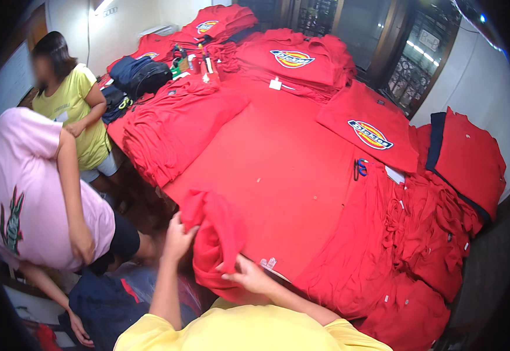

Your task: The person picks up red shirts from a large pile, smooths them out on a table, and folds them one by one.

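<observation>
We hold a red garment [214, 234] low in the middle of the frame, over the near edge of the red-covered table [272, 158]. Our left hand [179, 237] grips its upper left side, fingers closed on the cloth. Our right hand [252, 276] pinches its lower right edge between thumb and fingers. With a hand at either side, the cloth bunches and hangs in loose folds between them; we judge that this grip keeps both edges under control and lets the slack fall toward our body.

The table's bare stretch runs up the centre of the frame, with the goods around it, which likely leaves room to spread cloth. A layered red stack [170, 131] lies left of centre, seemingly laid flat so that its pieces stay together. At the top centre and right of centre, the folded shirts [301, 55] and a single folded shirt [377, 131] show their printed patches face up, perhaps so they can be told at a glance. Blue-handled scissors [362, 168] rest just below the single shirt, by the looser red heap [360, 251] at lower right. At the left of the frame, a co-worker in pink [44, 187] stands beside dark cloth [109, 304].
</observation>
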The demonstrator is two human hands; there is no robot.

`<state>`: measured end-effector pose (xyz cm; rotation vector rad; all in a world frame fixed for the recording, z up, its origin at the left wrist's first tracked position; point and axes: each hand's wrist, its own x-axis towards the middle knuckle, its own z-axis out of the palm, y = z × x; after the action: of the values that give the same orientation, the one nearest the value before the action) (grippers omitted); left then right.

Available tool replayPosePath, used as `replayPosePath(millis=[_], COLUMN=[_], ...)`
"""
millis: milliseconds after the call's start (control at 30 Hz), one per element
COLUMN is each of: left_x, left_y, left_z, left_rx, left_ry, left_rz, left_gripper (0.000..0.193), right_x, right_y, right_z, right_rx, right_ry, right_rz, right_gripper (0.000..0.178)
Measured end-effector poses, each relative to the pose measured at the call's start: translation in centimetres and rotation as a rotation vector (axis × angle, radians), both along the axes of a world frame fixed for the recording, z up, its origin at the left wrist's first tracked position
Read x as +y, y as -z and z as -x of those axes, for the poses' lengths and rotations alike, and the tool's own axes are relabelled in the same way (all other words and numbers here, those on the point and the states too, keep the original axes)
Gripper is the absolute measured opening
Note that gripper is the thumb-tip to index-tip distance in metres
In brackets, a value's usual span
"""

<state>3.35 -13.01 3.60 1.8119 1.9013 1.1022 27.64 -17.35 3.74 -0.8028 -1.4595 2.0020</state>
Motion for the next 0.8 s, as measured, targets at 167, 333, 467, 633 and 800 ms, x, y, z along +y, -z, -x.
replayPosePath(millis=[167, 333, 467, 633, 800], left_x=[-9.0, -14.5, -13.7, -12.6, -10.0], left_y=[-6.1, -8.5, -8.5, -7.7, -8.2], left_z=[8.0, 8.7, 4.8, 4.4, 3.4], left_rx=[-0.613, -0.977, -1.318, -1.422, -1.232], left_ry=[-0.093, -0.047, 0.191, 0.432, 0.464], left_rz=[0.305, -0.022, -0.260, -0.369, 0.029], left_gripper=[0.034, 0.029, 0.045, 0.055, 0.038], right_x=[-2.4, -2.5, -4.8, -8.7, -8.2], right_y=[-1.1, -3.3, -4.6, -2.0, -3.4], right_z=[-1.3, -8.6, -11.2, -14.8, -15.6], right_rx=[0.334, 0.266, 0.536, 0.536, 0.875], right_ry=[-0.005, 0.415, 0.379, 0.224, 0.302], right_rz=[0.278, 0.095, 0.697, 0.869, 0.533], right_gripper=[0.035, 0.023, 0.036, 0.039, 0.069])
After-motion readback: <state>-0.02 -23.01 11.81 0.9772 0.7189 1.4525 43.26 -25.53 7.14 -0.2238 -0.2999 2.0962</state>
